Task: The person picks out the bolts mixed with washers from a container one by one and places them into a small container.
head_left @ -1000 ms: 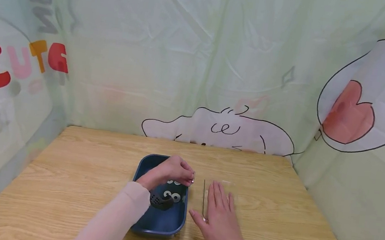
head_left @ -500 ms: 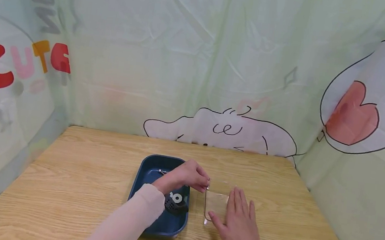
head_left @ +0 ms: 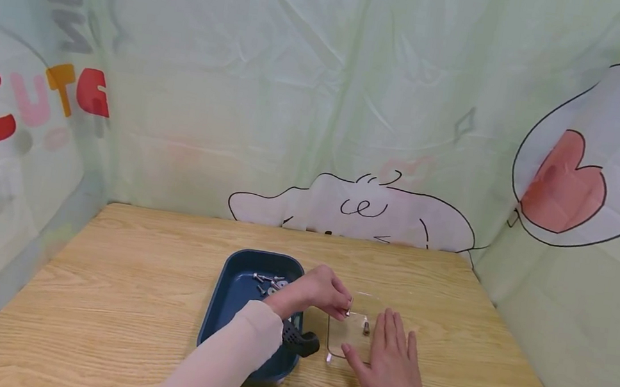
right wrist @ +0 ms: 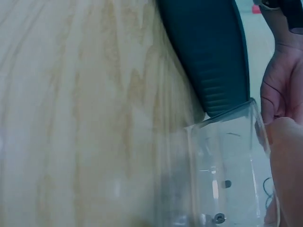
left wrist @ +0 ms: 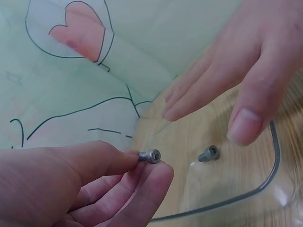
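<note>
Between thumb and fingertips my left hand (head_left: 327,294) pinches a socket-head screw (left wrist: 150,156), held up close over the near left part of a transparent plastic box (head_left: 344,343). A second socket-head screw (left wrist: 209,153) sits within the box's rim. My right hand (head_left: 396,365) lies flat with straight fingers along the right side of the box, thumb spread toward its near edge. The right wrist view shows the box wall (right wrist: 255,142) side-on, with a screw (right wrist: 219,218) seen through it.
Left of the box stands a dark blue tray (head_left: 220,308); loose screws (head_left: 265,278) and pale washers lie in it, partly hidden by my left forearm. A black wrist camera mount (head_left: 300,341) hangs below my left wrist. A printed curtain (head_left: 192,108) encloses the wooden table (head_left: 130,287).
My left hand has moved right from the tray's edge to over the box, still pinching the screw. My right hand has shifted right, and a screw in the box now shows.
</note>
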`<state>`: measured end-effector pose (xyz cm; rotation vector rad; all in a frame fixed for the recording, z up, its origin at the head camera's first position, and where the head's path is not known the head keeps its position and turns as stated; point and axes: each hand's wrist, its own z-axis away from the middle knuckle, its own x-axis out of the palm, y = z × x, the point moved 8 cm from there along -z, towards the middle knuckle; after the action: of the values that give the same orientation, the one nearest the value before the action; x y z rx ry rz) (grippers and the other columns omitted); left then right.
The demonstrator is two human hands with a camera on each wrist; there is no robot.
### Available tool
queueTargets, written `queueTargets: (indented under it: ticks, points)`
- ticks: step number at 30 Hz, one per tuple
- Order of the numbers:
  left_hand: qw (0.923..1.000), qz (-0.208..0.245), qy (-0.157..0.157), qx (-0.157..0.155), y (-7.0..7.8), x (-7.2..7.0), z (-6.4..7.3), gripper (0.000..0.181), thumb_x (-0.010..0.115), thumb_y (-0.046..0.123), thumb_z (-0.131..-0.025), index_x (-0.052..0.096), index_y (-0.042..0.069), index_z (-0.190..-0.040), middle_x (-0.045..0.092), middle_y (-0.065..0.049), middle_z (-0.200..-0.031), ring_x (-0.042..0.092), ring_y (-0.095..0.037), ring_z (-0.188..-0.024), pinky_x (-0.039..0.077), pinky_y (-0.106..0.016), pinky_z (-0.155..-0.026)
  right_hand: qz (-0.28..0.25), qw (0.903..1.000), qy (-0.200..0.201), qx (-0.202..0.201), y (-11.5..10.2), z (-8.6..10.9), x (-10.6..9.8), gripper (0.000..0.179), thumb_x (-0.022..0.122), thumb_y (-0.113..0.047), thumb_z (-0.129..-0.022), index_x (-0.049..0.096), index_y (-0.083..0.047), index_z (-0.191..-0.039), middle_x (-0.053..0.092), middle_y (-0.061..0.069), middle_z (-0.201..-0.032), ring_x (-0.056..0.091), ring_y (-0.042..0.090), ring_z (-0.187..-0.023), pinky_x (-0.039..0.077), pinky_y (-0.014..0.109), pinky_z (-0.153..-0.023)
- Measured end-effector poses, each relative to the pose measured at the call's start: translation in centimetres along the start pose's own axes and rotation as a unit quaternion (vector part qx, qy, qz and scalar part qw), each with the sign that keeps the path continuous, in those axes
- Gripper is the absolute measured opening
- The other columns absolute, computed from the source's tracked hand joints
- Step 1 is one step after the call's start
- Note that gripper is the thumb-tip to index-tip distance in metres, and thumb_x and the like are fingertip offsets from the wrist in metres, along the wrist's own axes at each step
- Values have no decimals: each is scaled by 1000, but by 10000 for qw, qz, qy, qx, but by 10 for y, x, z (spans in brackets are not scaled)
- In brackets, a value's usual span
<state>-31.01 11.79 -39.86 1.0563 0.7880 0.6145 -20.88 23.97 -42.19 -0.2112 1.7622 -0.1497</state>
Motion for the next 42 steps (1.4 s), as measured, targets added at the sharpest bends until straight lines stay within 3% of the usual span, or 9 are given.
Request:
queueTargets:
  ticks: [5, 17, 24, 34, 42]
  points:
    - [10000, -12, -29, -4, 0, 8, -3, 16, 69, 8, -91, 73, -4, -101, 73, -8, -79, 73, -17, -67, 62, -38, -82, -68, 10000, 38, 2, 0, 0, 3, 94, 50, -60, -96, 27, 15, -148, 19, 33, -159, 15, 47, -149, 15, 70, -116]
    - [9994, -308, 101, -139, 3, 23, -5, 10, 69, 7, -91, 75, 0, -91, 72, -9, -76, 73, -20, -70, 63, -32, -74, 25, 10000, -25, 56, 2, -1, 5, 99, 46, -66, -95, 26, 15, -148, 21, 33, -159, 17, 48, -149, 17, 71, -115]
    - [9998, -157, 133, -45, 2, 26, -4, 7, 69, 3, -90, 74, -2, -91, 73, -11, -78, 75, -23, -72, 63, -33, -72, -28, 10000, -26, 74, 2, -1, 5, 98, 47, -65, -95, 27, 14, -149, 20, 33, -159, 17, 47, -149, 16, 71, -116]
    - [9999, 5, 8, 161, 3, 15, -3, 11, 69, 6, -91, 73, -3, -96, 74, -11, -79, 75, -21, -71, 62, -35, -78, -6, 9999, -67, 105, 2, -1, 4, 97, 48, -64, -95, 27, 14, -149, 19, 32, -159, 16, 47, -149, 16, 70, -116]
    - [9997, -68, 68, 228, 2, -8, 4, 13, 70, 13, -92, 74, 3, -97, 73, -8, -81, 75, -22, -76, 62, -33, -83, -19, 9999, -112, 82, 0, -1, 2, 97, 49, -63, -95, 26, 15, -148, 19, 33, -159, 16, 48, -149, 14, 71, -116]
